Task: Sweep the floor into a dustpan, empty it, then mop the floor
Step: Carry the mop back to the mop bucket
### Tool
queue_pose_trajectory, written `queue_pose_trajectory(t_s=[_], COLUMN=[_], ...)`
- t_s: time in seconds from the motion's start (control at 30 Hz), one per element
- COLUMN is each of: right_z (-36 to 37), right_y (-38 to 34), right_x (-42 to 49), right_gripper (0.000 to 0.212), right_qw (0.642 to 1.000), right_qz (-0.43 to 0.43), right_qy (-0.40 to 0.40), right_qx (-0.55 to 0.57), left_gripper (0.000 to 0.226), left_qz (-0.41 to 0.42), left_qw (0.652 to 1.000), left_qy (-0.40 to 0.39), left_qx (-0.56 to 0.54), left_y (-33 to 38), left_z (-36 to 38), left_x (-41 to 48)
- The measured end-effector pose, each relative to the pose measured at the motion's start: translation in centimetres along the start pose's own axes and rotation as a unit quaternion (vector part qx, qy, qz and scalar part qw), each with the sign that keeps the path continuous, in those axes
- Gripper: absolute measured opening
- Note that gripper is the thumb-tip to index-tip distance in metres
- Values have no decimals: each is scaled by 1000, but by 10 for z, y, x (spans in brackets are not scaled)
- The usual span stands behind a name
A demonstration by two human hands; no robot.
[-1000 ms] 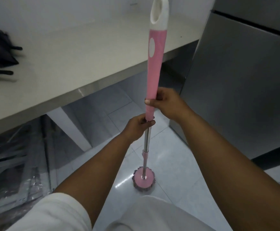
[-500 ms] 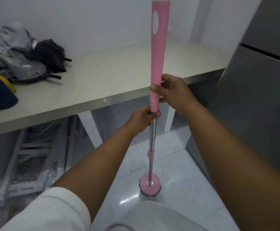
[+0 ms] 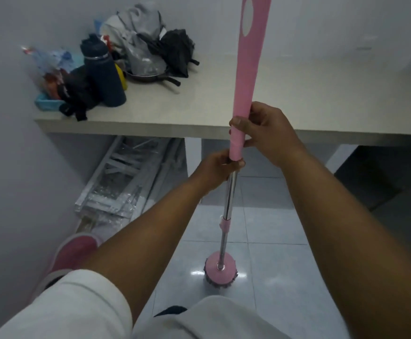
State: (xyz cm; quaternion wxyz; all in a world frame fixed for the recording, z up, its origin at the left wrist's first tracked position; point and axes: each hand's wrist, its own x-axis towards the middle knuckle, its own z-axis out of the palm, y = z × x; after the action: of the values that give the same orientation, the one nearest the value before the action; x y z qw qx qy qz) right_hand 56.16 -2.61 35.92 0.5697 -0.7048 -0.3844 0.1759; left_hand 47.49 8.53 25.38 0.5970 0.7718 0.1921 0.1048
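A pink spin mop [image 3: 248,77] stands nearly upright in front of me, its steel pole running down to a round pink head [image 3: 220,268] with grey fringe on the pale tiled floor [image 3: 275,285]. My right hand [image 3: 265,133] grips the lower end of the pink handle sleeve. Just below it, my left hand [image 3: 218,171] grips the pole where the sleeve meets the steel. The top of the handle runs out of the frame.
A light counter [image 3: 297,99] crosses the view behind the mop, with a dark bottle [image 3: 104,74], a pan [image 3: 150,75], bags and clothes piled at its left end. Folded metal racks [image 3: 118,187] lean under it. A wall [image 3: 8,167] stands at the left, beside my pink slipper [image 3: 73,250].
My view has swung left: the steel fridge at the right has left the frame and the counter's cluttered left end has come in. Both hands keep their grip on the upright mop.
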Motion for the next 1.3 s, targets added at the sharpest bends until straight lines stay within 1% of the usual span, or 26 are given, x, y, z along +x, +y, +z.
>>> queue_pose_trajectory(t_s=[0.07,0.27,0.43,0.57,0.6,0.67,0.8,0.9,0.97,1.07,1.17,1.3], right_z=[23,104,184,249,265,296,352,388,409,439,465,494], right_y=[-2,-23,-58,-86,-93,-106,-130,-145,-156,-177,-203,-240], right_x=[13,62,99,122,127,135,153,168,177,191,202,205], right_gripper=[31,31,28,27,27,27,33,37,33,26,30,23], right_qw=[1000,994,982,967,963,953,932,909,890,857,824,779], right_qz=[-3,-24,-69,-97,-103,-118,-141,-139,-152,-175,-207,-254], right_qy=[-27,-106,-175,-230,-245,-275,-327,-380,-414,-464,-505,-549], right_qx=[4,5,18,44,45,52,67,103,118,141,154,167], left_gripper=[35,32,20,5,6,14,23,20,14,13,16,26], left_qz=[-9,-33,-39,-33,-35,-42,-48,-60,-67,-77,-88,-98], left_qw=[999,992,978,963,958,945,917,896,882,856,834,801], left_qy=[32,120,200,263,281,320,391,438,464,511,543,591], left_qx=[-5,-22,-39,-50,-51,-55,-60,-48,-38,-31,-24,-15], left_y=[-11,-30,-39,-42,-43,-46,-50,-50,-49,-43,-28,-6], left_z=[-23,-106,-188,-250,-264,-289,-337,-370,-389,-415,-439,-464], left_x=[-4,-17,-40,-65,-72,-84,-107,-122,-131,-146,-163,-191])
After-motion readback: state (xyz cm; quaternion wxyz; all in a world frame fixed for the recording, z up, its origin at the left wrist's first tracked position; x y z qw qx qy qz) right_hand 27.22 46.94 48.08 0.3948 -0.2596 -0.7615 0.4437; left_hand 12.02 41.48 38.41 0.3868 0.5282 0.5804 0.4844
